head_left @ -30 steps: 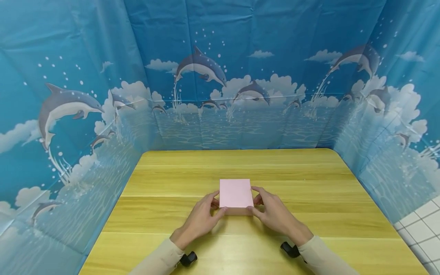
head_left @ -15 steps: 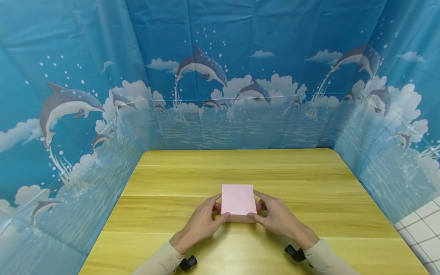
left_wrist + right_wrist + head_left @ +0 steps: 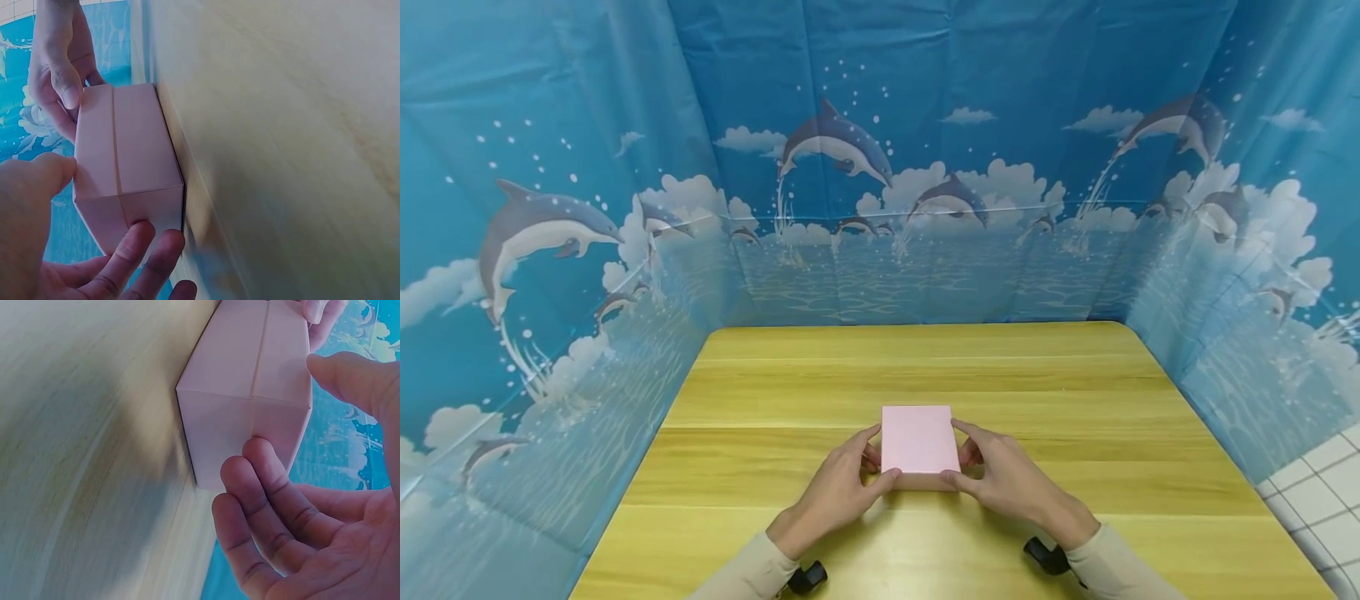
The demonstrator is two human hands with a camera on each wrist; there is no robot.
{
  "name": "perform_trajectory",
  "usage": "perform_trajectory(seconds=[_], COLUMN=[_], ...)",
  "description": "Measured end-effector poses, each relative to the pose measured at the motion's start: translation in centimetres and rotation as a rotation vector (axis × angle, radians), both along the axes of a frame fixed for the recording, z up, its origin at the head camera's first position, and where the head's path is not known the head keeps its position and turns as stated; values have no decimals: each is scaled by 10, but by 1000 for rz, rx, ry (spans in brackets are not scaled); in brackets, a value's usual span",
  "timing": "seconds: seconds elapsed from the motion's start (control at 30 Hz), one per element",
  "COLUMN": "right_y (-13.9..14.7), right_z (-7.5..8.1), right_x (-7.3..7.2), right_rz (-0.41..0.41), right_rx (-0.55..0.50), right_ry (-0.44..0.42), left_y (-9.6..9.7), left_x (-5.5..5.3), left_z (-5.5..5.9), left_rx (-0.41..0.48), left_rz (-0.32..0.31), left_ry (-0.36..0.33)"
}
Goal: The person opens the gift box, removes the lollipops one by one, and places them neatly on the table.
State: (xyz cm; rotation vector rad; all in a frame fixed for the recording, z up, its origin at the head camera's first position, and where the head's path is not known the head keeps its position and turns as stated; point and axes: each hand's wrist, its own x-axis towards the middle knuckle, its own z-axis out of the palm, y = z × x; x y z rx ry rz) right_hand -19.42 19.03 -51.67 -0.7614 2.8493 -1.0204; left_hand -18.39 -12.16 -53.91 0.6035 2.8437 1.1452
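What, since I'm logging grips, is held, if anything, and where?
A pink box: left hand and right hand hold opposite sides, thumbs at near top corners.

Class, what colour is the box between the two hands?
Pale pink; the box shows best in the head view.

Gripping a pink box (image 3: pixel 917 439) on a wood table (image 3: pixel 850 375), using the left hand (image 3: pixel 838 479) on one side and the right hand (image 3: pixel 1011 477) on the other, thumbs (image 3: pixel 886 481) at the near corners. Wearing pale sleeves (image 3: pixel 1122 568), with black gadgets (image 3: pixel 1045 556) poking out by the wrists (image 3: pixel 1070 522). Facing a blue dolphin curtain (image 3: pixel 887 50), plus catching some white tiles (image 3: pixel 1330 487) bottom right.
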Motion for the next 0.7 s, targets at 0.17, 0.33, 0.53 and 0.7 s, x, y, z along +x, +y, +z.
perform_trajectory(seconds=[0.17,0.33,0.53,0.7], right_y=[0,0,1,2], right_z=[-1,0,-1,-4], right_x=[-1,-2,-9,-14], right_rz=[-2,-17,-37,-25], right_rx=[-5,-21,-32,-90], right_ry=[-10,-45,-110,-175], left_y=[-2,-3,-2,-1], left_x=[-1,-2,-6,-10], left_z=[0,2,5,5], left_rx=[-14,3,36,109], left_rz=[10,2,-15,-36], left_ry=[-10,-35,-85,-120])
